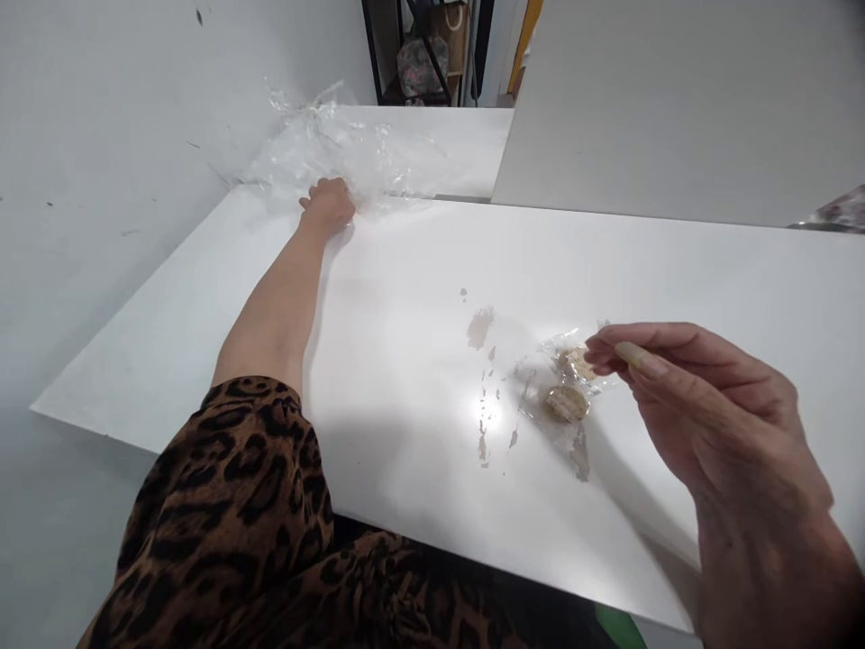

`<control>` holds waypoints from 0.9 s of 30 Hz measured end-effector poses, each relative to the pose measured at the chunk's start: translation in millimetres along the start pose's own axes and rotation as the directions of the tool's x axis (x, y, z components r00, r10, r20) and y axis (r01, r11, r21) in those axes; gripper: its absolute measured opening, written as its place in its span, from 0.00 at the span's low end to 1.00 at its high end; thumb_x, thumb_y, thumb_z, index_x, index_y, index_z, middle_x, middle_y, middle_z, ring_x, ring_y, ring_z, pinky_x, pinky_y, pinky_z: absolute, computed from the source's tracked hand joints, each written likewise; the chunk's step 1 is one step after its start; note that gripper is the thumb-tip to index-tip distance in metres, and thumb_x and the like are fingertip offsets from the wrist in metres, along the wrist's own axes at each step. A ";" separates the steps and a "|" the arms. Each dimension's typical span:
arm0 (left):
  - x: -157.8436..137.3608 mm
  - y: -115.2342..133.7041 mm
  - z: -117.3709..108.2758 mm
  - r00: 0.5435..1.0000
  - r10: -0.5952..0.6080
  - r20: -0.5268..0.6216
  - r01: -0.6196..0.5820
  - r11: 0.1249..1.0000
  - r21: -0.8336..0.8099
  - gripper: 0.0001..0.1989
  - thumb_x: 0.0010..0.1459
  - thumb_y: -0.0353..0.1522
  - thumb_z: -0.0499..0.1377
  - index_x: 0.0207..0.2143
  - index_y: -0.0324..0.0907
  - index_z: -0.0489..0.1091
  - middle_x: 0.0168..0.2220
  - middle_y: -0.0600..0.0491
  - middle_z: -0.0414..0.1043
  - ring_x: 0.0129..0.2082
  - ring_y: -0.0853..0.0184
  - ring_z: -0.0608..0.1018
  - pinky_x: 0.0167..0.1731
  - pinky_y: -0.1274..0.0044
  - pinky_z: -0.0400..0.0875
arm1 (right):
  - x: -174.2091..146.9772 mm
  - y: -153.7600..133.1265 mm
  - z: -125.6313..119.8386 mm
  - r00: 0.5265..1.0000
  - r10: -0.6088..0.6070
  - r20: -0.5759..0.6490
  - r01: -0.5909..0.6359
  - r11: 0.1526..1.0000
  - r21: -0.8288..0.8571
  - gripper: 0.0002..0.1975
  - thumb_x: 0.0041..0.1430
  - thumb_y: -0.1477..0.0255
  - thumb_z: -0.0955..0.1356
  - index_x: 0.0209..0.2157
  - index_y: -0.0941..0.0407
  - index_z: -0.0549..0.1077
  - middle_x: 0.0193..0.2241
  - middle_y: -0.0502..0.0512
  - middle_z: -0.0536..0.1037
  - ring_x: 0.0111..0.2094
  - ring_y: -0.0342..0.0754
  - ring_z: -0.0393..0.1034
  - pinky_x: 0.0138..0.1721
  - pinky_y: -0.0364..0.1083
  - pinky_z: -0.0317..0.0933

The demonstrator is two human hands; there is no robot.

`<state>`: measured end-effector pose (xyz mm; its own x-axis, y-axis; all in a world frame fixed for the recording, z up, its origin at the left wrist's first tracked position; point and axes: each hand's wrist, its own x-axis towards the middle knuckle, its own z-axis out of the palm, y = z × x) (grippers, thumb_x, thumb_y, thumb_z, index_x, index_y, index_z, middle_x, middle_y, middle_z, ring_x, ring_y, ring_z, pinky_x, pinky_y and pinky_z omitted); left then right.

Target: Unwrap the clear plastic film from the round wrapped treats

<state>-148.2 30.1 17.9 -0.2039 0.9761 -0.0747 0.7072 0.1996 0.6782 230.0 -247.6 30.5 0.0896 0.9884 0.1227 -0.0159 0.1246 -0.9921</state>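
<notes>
At the far left of the white table, my left hand (329,204) is curled closed on a crumpled heap of clear plastic bags (385,162); its fingertips are partly hidden. Two round, tan, biscuit-like pieces in clear wrappers are at the right of the table. The nearer wrapped piece (566,404) lies beside the farther wrapped piece (574,362). My right hand (716,415) is pinched, thumb against fingers, over the right edge of the farther one. Its fingertips overlap that wrapper, and I cannot tell whether they grip the film.
Worn grey patches (481,327) mark the white tabletop (398,361). A wall stands along the left, and a large pale panel (676,108) rises behind the table's right part. Beyond the far end is a dark shelf rack (385,54) with bags on it.
</notes>
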 end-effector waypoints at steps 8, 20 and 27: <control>-63.3 17.2 23.8 0.928 0.335 -0.160 -0.275 0.909 0.313 0.34 0.67 0.56 0.47 0.68 0.50 0.55 0.63 0.49 0.66 0.71 0.57 0.48 0.67 0.63 0.38 | 7.9 6.0 1.5 0.999 -0.031 -0.034 0.032 0.999 0.025 0.05 0.56 0.69 0.78 0.36 0.51 0.85 0.33 0.52 0.81 0.35 0.45 0.74 0.37 0.46 0.68; -31.9 24.2 34.6 0.981 -0.019 -0.193 0.111 0.870 0.480 0.34 0.67 0.39 0.51 0.70 0.31 0.58 0.72 0.31 0.53 0.71 0.40 0.56 0.68 0.52 0.48 | 26.5 22.2 -16.9 1.000 0.024 -0.004 -0.023 0.858 -0.512 0.14 0.61 0.59 0.71 0.41 0.54 0.80 0.39 0.59 0.79 0.36 0.51 0.70 0.37 0.53 0.67; -174.0 64.8 87.3 0.883 0.453 0.121 -0.467 0.831 0.301 0.28 0.68 0.50 0.51 0.58 0.41 0.73 0.59 0.39 0.69 0.62 0.46 0.66 0.65 0.54 0.55 | 45.7 39.0 -29.9 0.972 0.195 0.135 0.037 0.436 -0.899 0.17 0.59 0.57 0.71 0.41 0.56 0.76 0.48 0.67 0.76 0.53 0.65 0.66 0.51 0.60 0.64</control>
<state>-7.8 -119.4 11.0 0.2220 0.9630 0.1529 0.8870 -0.2646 0.3785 263.3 -200.1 -3.4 -0.0501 0.9963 -0.0703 0.8920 0.0130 -0.4518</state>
